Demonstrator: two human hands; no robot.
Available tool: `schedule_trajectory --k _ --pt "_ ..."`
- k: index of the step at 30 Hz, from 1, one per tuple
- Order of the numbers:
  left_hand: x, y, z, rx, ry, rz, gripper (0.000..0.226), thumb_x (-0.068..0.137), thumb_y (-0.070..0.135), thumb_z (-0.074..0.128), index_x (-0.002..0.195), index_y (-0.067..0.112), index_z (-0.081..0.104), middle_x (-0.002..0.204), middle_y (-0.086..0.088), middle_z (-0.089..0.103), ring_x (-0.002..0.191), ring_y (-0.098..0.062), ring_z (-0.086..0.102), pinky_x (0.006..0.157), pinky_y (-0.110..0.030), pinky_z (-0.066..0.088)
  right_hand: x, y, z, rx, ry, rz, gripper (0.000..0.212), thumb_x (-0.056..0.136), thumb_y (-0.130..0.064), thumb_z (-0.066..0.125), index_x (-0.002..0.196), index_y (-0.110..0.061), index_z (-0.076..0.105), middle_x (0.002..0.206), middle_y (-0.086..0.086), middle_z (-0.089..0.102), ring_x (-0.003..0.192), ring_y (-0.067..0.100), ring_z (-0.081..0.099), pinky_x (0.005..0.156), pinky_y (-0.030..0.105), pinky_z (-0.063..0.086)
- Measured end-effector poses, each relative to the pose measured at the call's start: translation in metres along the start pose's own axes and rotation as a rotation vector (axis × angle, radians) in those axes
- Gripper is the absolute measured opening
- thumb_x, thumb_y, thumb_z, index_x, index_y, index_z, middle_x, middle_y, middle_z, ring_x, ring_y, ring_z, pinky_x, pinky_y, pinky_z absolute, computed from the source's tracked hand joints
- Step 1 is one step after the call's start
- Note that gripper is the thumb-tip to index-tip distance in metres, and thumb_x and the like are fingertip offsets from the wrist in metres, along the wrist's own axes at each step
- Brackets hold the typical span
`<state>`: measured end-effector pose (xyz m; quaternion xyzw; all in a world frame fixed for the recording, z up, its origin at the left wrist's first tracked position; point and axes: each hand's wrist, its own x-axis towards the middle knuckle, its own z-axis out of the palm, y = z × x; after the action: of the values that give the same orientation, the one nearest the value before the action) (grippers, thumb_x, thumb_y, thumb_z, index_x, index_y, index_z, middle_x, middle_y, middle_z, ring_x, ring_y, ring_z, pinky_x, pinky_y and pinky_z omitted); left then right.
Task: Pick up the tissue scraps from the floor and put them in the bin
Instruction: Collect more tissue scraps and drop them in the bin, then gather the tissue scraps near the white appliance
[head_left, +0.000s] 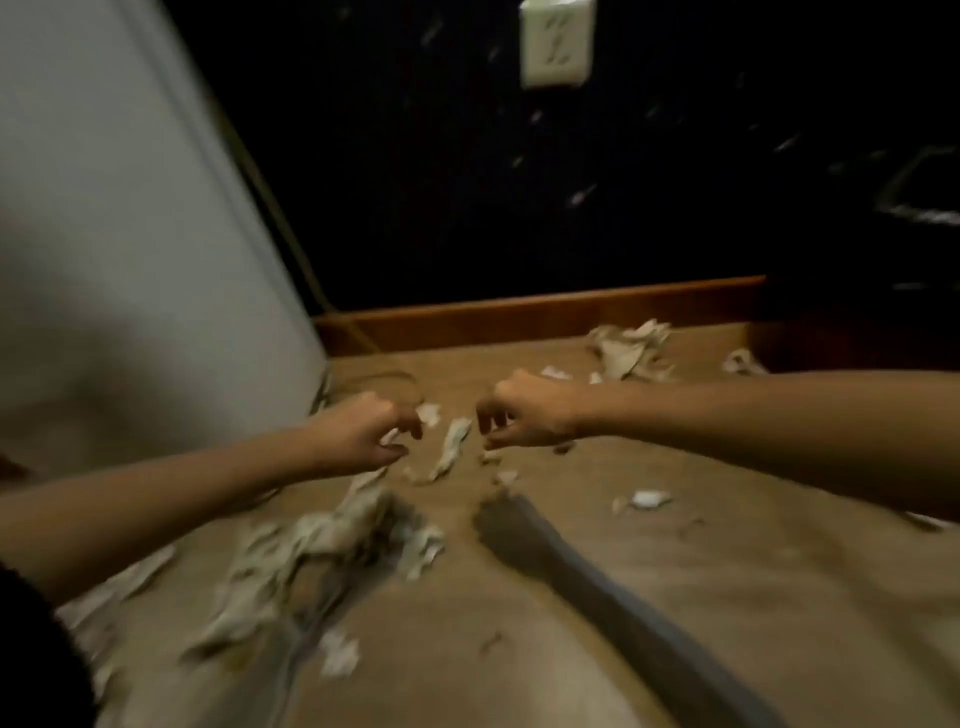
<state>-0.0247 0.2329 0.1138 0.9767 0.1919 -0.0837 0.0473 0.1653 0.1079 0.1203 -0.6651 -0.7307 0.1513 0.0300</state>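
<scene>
Both hands low over brown floor (649, 597), fingers curled. Left hand (363, 436) pinching small white tissue bit; right hand (524, 415) curled near-closed, contents impossible to tell (blur). Long tissue scrap (451, 451) on floor between hands. Big scrap pile (311, 551) at 7 o'clock, another pile (631, 345) at 1 o'clock by wooden baseboard (545, 312). Wall socket (557, 41) at 12 o'clock.

Head-worn camera looks forward and down, close over the floor (597, 597).
</scene>
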Motion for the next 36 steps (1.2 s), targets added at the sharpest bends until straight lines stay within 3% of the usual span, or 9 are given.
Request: schedule_trajectory --k 4,9,11,15,20,25,29,32,36 --pt "-0.113 -0.048 0.077 -0.121 -0.084 -0.148 0.030 0.083 0.029 0.062 0.112 0.022 0.061 0.112 -0.005 0.063 0.106 -0.022 0.057 0.091 -0.034 0.046 0.028 -0.050 0.107 0.106 -0.116 -0.037 0.031 0.088 -0.025 0.060 0.116 -0.011 0.058 0.115 0.015 0.059 0.107 0.029 0.053 0.084 0.034 0.042" --pt "-0.187 -0.054 0.149 -0.222 -0.048 -0.251 0.046 0.085 0.027 0.056 0.129 0.018 0.049 0.130 -0.009 0.051 0.117 -0.025 0.049 0.093 -0.027 0.039 0.052 -0.088 0.198 0.174 0.046 0.070 0.059 0.087 -0.021 0.059 0.140 -0.018 0.033 0.149 0.013 0.029 0.131 0.038 0.029 0.108 0.042 0.026" --pt "-0.193 -0.045 0.169 -0.273 -0.031 -0.270 0.056 0.086 0.031 0.059 0.138 0.024 0.038 0.143 -0.009 0.037 0.129 -0.026 0.039 0.100 -0.030 0.035 0.063 -0.100 0.215 0.219 0.107 0.107 0.057 0.090 -0.018 0.056 0.141 -0.020 0.033 0.151 0.014 0.027 0.134 0.039 0.025 0.113 0.043 0.019" --pt "-0.179 -0.012 0.198 -0.300 0.024 -0.276 0.055 0.086 0.036 0.059 0.137 0.033 0.037 0.148 -0.008 0.029 0.131 -0.026 0.032 0.106 -0.035 0.031 0.064 -0.117 0.239 0.228 0.333 0.122 0.024 0.090 -0.009 0.050 0.113 -0.009 0.059 0.123 0.015 0.054 0.109 0.034 0.047 0.090 0.042 0.042" --pt "-0.165 0.007 0.218 -0.361 0.196 -0.282 0.014 0.085 0.021 0.061 0.094 0.011 0.063 0.103 -0.010 0.058 0.098 -0.025 0.052 0.086 -0.034 0.044 0.053 -0.109 0.232 0.344 0.240 0.043 0.019 0.079 0.005 0.055 0.088 -0.004 0.070 0.101 0.016 0.066 0.098 0.033 0.057 0.083 0.038 0.045" --pt "-0.172 -0.006 0.213 -0.439 0.288 -0.362 0.007 0.076 0.014 0.072 0.073 0.010 0.066 0.079 -0.006 0.062 0.076 -0.016 0.056 0.066 -0.020 0.035 0.028 -0.059 0.182 0.511 0.139 0.168 0.021 0.080 0.004 0.062 0.094 -0.007 0.072 0.100 0.009 0.070 0.091 0.016 0.060 0.086 0.028 0.047" --pt "-0.182 -0.012 0.194 -0.494 0.449 -0.330 0.012 0.071 0.023 0.062 0.069 0.011 0.061 0.075 -0.003 0.060 0.071 -0.010 0.054 0.063 -0.022 0.041 -0.031 -0.036 0.183 0.465 0.007 0.119 0.020 0.081 -0.001 0.064 0.095 -0.011 0.071 0.102 0.006 0.066 0.095 0.017 0.059 0.090 0.041 0.050" --pt "-0.192 0.004 0.195 -0.458 0.375 -0.240 0.009 0.075 0.023 0.061 0.074 0.015 0.063 0.076 0.001 0.061 0.073 -0.009 0.053 0.066 -0.026 0.044 -0.071 -0.037 0.206 0.388 -0.077 0.078 0.035 0.083 -0.027 0.067 0.117 -0.021 0.062 0.121 0.001 0.051 0.111 0.014 0.048 0.098 0.033 0.044" --pt "-0.225 0.029 0.225 -0.380 0.192 -0.064 0.026 0.085 0.023 0.048 0.105 0.024 0.065 0.100 0.000 0.060 0.092 -0.006 0.050 0.079 -0.012 0.036 -0.097 -0.049 0.230 0.301 -0.017 -0.028 0.055 0.080 -0.044 0.067 0.129 -0.023 0.052 0.128 -0.002 0.044 0.116 0.013 0.040 0.094 0.020 0.031"
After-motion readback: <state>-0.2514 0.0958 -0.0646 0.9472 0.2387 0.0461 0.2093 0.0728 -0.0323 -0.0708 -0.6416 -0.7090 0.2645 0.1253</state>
